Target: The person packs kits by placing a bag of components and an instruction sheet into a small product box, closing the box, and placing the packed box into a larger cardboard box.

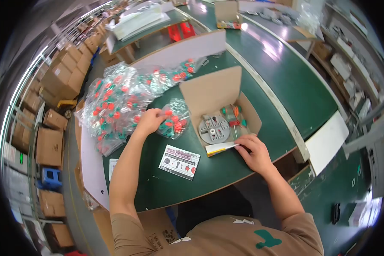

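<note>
My left hand [150, 121] has its fingers closed at the edge of a small clear plastic bag [175, 120] of red and green pieces. An open cardboard box [211, 91] stands to the right of it, lid raised. Inside lie a grey round plate [214, 129] with slots and another bag [233, 116] with red and green parts. At the box's front edge my right hand [254, 153] pinches a white piece with a yellow stripe [221, 147]; whether this is a loose sheet or the box's flap is unclear. A printed leaflet [179, 162] lies in front.
A large heap of clear bags [111, 102] with red and green pieces covers the left of the green table [153, 192]. A low white board [187, 47] edges its far side. Another open box [227, 15] stands further back. Stacked cartons [64, 77] line the left.
</note>
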`<state>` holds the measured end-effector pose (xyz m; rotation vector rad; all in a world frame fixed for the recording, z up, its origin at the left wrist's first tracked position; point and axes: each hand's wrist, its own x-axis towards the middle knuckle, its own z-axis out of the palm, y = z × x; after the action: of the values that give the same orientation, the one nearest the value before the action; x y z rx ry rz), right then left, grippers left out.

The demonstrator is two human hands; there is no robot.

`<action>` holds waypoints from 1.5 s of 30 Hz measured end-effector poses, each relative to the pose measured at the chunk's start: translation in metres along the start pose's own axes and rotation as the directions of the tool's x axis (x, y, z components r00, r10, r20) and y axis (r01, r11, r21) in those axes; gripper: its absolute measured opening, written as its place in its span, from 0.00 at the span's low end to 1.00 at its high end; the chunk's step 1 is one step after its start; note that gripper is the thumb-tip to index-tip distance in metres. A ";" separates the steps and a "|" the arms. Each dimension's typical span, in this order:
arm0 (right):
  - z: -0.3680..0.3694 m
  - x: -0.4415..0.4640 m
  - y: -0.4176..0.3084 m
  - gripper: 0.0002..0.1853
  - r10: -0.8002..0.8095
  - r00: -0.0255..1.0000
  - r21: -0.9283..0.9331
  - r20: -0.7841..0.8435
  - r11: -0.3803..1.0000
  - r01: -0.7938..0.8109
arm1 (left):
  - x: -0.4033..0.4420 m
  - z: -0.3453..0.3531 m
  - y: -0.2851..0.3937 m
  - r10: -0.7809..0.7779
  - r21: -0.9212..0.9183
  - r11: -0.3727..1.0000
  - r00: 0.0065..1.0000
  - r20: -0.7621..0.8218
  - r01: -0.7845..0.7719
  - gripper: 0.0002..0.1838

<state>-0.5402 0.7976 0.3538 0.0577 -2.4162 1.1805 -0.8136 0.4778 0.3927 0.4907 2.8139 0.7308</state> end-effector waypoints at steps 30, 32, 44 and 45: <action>0.016 0.045 -0.050 0.21 -0.179 0.973 -0.154 -0.143 0.976 0.157 | -0.090 0.013 0.140 0.599 0.298 0.800 0.657 -0.458 -0.521 0.24; 0.028 0.066 -0.038 0.25 -0.361 0.930 -0.381 0.064 0.853 0.357 | -0.126 -0.007 0.127 0.446 -0.048 0.859 0.792 -0.416 -0.509 0.23; 0.005 0.109 -0.042 0.28 0.076 0.791 -0.460 0.607 0.845 0.272 | -0.212 0.060 -0.001 0.517 0.337 0.831 0.838 -0.172 -0.443 0.27; 0.003 0.103 -0.037 0.27 0.017 0.816 -0.479 0.577 0.817 0.322 | -0.212 0.060 -0.001 0.504 0.332 0.838 0.847 -0.169 -0.432 0.27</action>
<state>-0.6256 0.7880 0.4216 0.4803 -3.1054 0.3444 -0.6011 0.4265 0.3622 1.2674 3.0800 0.4875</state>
